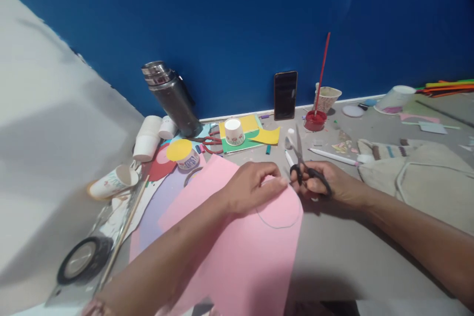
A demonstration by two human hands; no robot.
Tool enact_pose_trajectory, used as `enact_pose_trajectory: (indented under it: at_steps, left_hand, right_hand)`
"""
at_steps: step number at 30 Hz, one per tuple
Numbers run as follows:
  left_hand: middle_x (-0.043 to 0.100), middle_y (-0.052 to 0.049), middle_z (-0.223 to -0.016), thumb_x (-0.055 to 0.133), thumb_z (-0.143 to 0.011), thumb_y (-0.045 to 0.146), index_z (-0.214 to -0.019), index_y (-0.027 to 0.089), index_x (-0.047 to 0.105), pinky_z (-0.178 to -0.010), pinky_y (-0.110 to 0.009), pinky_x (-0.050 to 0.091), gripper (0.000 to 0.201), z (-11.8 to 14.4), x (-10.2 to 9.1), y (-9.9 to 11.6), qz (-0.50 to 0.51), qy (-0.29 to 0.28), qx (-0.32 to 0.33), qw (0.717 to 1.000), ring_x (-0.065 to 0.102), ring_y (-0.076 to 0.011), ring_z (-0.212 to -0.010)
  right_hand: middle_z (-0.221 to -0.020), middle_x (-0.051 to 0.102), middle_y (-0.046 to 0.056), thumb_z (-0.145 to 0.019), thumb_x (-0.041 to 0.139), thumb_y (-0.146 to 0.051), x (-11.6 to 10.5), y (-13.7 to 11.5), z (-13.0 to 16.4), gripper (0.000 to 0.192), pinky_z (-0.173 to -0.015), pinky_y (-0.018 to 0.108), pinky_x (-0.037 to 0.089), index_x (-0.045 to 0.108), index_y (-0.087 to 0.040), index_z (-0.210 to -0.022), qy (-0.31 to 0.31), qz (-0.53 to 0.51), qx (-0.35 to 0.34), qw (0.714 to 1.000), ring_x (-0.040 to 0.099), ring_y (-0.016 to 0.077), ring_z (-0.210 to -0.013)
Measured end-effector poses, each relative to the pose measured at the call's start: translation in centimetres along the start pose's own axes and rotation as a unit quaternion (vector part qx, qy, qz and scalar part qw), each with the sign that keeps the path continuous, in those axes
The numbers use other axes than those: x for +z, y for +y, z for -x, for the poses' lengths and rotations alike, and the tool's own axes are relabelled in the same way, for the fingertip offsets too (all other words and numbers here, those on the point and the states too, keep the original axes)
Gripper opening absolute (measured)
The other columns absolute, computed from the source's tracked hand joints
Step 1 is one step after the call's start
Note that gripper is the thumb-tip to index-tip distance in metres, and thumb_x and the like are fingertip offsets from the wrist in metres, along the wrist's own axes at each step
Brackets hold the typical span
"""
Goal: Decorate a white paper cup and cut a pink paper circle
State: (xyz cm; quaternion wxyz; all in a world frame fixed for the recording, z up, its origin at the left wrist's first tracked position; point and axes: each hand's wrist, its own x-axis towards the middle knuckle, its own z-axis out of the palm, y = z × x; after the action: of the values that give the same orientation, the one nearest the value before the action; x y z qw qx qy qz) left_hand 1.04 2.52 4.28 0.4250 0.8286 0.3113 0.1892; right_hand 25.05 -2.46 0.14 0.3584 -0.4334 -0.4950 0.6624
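Note:
My left hand (255, 185) grips the upper right part of a large pink paper sheet (255, 256), thumb on top and the other fingers partly hidden. A circle is drawn on the paper below that hand, and the corner beside it has a rounded edge. Just right of the sheet, my right hand (322, 185) is closed around the black handles of a pair of scissors (299, 148). Their metal blades point up and away from me, slightly parted, with no paper between them.
Behind the hands stand a phone (285, 96), a red pot (315, 121) with a stick in it, and a paper cup (234, 132) on coloured paper. A steel flask (172, 98) leans at the back left. A beige cloth bag (425, 182) lies to the right.

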Motion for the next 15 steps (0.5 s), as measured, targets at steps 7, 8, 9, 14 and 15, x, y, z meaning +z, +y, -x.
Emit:
enact_pose_trajectory:
  at_steps: [7, 8, 9, 14, 15]
  left_hand:
    - [0.065, -0.009, -0.074, 0.036, -0.094, 0.087, -0.098, 0.017, 0.069, -0.081, -0.04, 0.038, 0.077, -2.7, 0.0, 0.8, -0.306, -0.08, 0.147, 0.937, 0.058, -0.0276, -0.072]
    - [0.066, -0.01, -0.076, 0.036, -0.091, 0.09, -0.099, 0.017, 0.069, -0.083, -0.041, 0.039, 0.081, -2.9, 0.0, 0.4, -0.318, -0.079, 0.154, 0.932, 0.059, -0.0288, -0.075]
    - [0.067, -0.012, -0.079, 0.037, -0.089, 0.093, -0.102, 0.016, 0.07, -0.085, -0.043, 0.039, 0.085, -2.9, 0.1, 0.0, -0.324, -0.076, 0.158, 0.93, 0.059, -0.03, -0.077]
    - [0.072, -0.021, -0.11, 0.049, -0.083, 0.094, -0.143, 0.009, 0.056, -0.1, -0.055, 0.041, 0.104, -1.5, 1.1, -1.1, -0.288, -0.03, 0.162, 0.943, 0.062, -0.0383, -0.1]
    - [0.07, -0.023, -0.12, 0.051, -0.087, 0.089, -0.149, 0.009, 0.052, -0.104, -0.058, 0.04, 0.102, -0.8, 1.2, -0.9, -0.279, -0.007, 0.162, 0.947, 0.061, -0.0408, -0.11]
  right_hand:
    - [-0.068, 0.067, -0.002, -0.062, 0.095, -0.047, 0.8, -0.3, -0.1, 0.05, -0.054, 0.027, 0.042, 0.067, -0.018, -0.093, 0.091, -0.032, -0.01, 0.995, 0.056, 0.0129, -0.056]
    - [-0.069, 0.068, -0.002, -0.063, 0.095, -0.044, 1.0, -0.3, -0.1, 0.048, -0.054, 0.027, 0.043, 0.067, -0.018, -0.093, 0.102, -0.048, -0.009, 0.994, 0.056, 0.0125, -0.057]
    - [-0.071, 0.069, -0.001, -0.064, 0.094, -0.042, 1.2, -0.3, -0.2, 0.046, -0.055, 0.027, 0.044, 0.067, -0.019, -0.093, 0.112, -0.066, -0.006, 0.992, 0.056, 0.0124, -0.058]
    - [-0.071, 0.072, 0.001, -0.064, 0.096, -0.04, 1.8, 0.0, -0.2, 0.046, -0.057, 0.028, 0.049, 0.066, -0.019, -0.092, 0.138, -0.077, 0.009, 0.987, 0.062, 0.0147, -0.06]
    - [-0.072, 0.072, 0.0, -0.063, 0.097, -0.039, 1.9, 0.0, -0.2, 0.046, -0.057, 0.028, 0.05, 0.066, -0.019, -0.091, 0.137, -0.064, 0.011, 0.988, 0.063, 0.0148, -0.061]
